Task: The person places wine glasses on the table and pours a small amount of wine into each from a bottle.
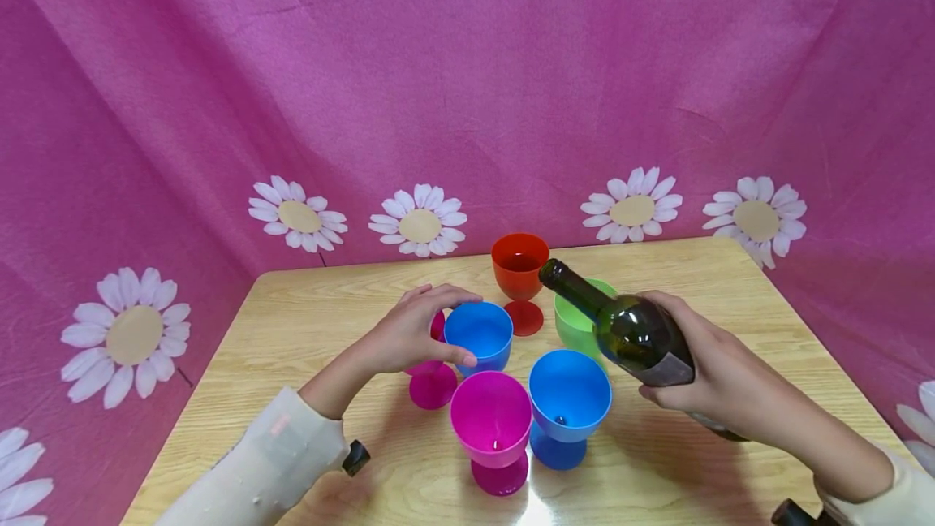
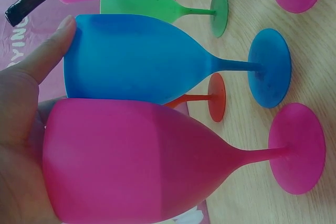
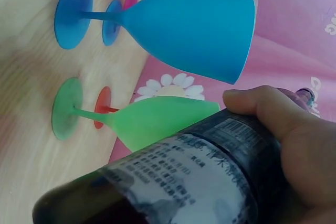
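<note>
Head view: on the counter [image 1: 329, 299] goblets stand upright in a group, the red goblet [image 1: 520, 276] nearest the back edge, the front pink goblet [image 1: 491, 408] farthest from it.
Right hand [image 1: 719, 372]: wrapped round the bottle's body, presumably to leave its neck free.
Left hand [image 1: 420, 331]: spread wide, thumb and fingers holding the rear blue goblet [image 1: 478, 333] by its rim, perhaps to steady it (another pink goblet [image 1: 433, 386] stands just beside).
Bottle [image 1: 635, 337]: tilted above the counter, towards its right edge, neck aimed backwards.
Bottle's look: dark green, glossy, pale printed label; contents unclear.
</note>
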